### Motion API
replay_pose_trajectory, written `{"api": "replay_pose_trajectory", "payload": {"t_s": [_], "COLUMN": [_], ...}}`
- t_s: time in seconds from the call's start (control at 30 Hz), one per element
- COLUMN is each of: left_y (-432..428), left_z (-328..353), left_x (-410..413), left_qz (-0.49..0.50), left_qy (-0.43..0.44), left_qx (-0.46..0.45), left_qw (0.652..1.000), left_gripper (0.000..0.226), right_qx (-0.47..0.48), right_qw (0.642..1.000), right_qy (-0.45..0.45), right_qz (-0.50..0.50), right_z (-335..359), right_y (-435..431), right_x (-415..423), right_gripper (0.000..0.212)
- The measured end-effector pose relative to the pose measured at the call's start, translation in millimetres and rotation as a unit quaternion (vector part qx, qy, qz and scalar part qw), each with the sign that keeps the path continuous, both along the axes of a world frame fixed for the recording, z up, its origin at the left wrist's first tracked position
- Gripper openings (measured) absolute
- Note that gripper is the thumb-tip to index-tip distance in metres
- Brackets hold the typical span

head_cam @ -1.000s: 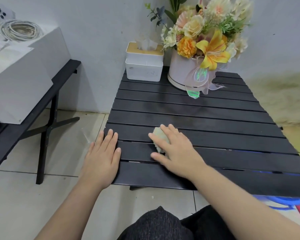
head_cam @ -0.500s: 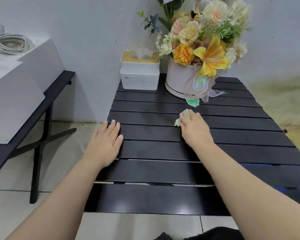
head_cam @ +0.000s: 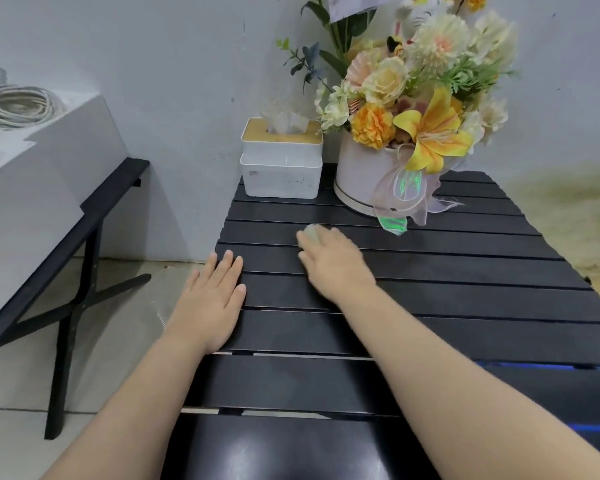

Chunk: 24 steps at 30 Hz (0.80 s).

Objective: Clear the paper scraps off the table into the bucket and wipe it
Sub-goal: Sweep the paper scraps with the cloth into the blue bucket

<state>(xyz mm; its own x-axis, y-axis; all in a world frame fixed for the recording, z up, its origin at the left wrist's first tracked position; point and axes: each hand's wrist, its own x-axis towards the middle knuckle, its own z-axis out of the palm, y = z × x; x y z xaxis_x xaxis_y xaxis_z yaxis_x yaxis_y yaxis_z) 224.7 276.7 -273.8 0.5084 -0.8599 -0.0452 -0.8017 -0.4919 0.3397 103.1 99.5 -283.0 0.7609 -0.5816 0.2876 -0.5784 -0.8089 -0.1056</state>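
A black slatted table fills the middle of the head view. My right hand presses a pale wad of tissue flat on a slat toward the far side, near the flower pot; only the wad's tip shows past my fingers. My left hand lies flat, fingers together, on the table's left edge and holds nothing. No paper scraps show on the slats. The bucket shows only as blue glimpsed through the gaps at the right.
A white tissue box and a white pot of artificial flowers stand at the table's far edge by the wall. To the left a black bench carries a white box with coiled cable.
My right hand has carried the tissue from the near left of the table out toward the far middle, then a little back to the left. My left hand has stayed on the left edge.
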Motion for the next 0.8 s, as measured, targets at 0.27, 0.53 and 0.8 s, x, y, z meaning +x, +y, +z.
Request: {"api": "replay_pose_trajectory", "payload": {"t_s": [0.27,0.53,0.8], "left_y": [0.4,-50.6,-107.7], "left_z": [2.7,16.0,-0.2], "left_x": [2.1,-45.4,-98.8], "left_qz": [0.003,0.001,-0.069], "left_qy": [0.028,-0.042,-0.061], "left_qx": [0.004,0.002,0.032], "left_qw": [1.000,0.999,0.995], "left_gripper": [0.051,0.051,0.053], "right_qx": [-0.018,0.023,-0.009], "right_qw": [0.999,0.983,0.985], "right_qy": [-0.029,-0.125,0.013], "right_qz": [-0.003,-0.130,-0.169], "right_z": [1.8,16.9,4.1], "right_y": [-9.4,-28.9,-80.0], "right_x": [-27.3,-111.4,-197.1], "right_gripper": [0.024,0.024,0.038]}}
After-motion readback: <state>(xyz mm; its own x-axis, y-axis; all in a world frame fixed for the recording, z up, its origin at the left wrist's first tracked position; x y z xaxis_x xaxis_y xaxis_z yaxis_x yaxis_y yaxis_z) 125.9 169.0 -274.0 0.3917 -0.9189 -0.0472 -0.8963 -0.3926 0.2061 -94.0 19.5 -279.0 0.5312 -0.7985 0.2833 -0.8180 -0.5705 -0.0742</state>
